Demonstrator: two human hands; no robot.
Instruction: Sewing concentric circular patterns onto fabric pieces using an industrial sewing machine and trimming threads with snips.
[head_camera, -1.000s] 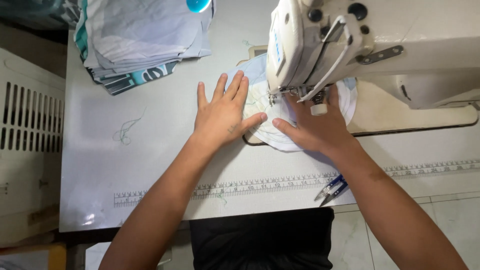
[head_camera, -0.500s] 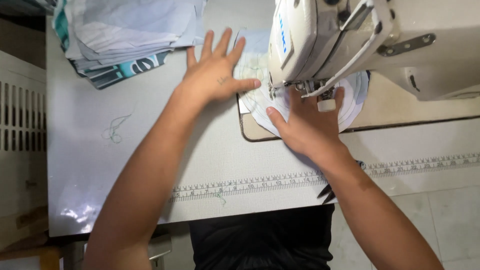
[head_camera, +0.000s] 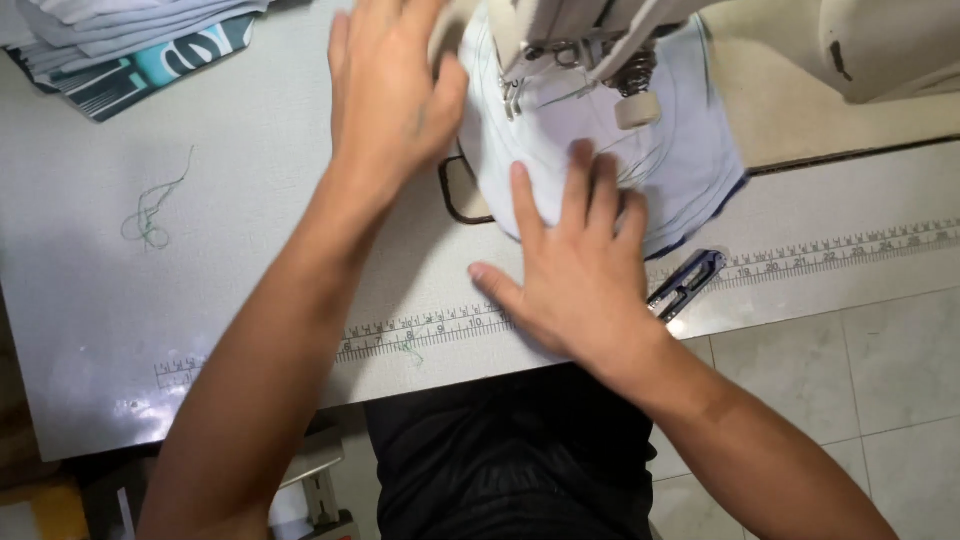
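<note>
A pale blue-white fabric piece (head_camera: 690, 160) lies under the presser foot of a cream sewing machine (head_camera: 880, 45). My right hand (head_camera: 580, 265) lies flat with spread fingers, fingertips pressing the near edge of the fabric. My left hand (head_camera: 390, 95) is blurred, open and flat, just left of the fabric near the machine head, its thumb toward the cloth. Neither hand grips anything.
A stack of folded fabric pieces (head_camera: 120, 40) sits at the table's far left. A loose green thread (head_camera: 150, 215) lies on the white table (head_camera: 200, 330). Blue thread snips (head_camera: 685, 285) rest beside my right wrist on a ruler strip (head_camera: 840, 250) along the front edge.
The view has moved closer and lower. My left hand slid farther up and away along the table. My right hand stays pressed on the fabric, now nearer the front edge.
</note>
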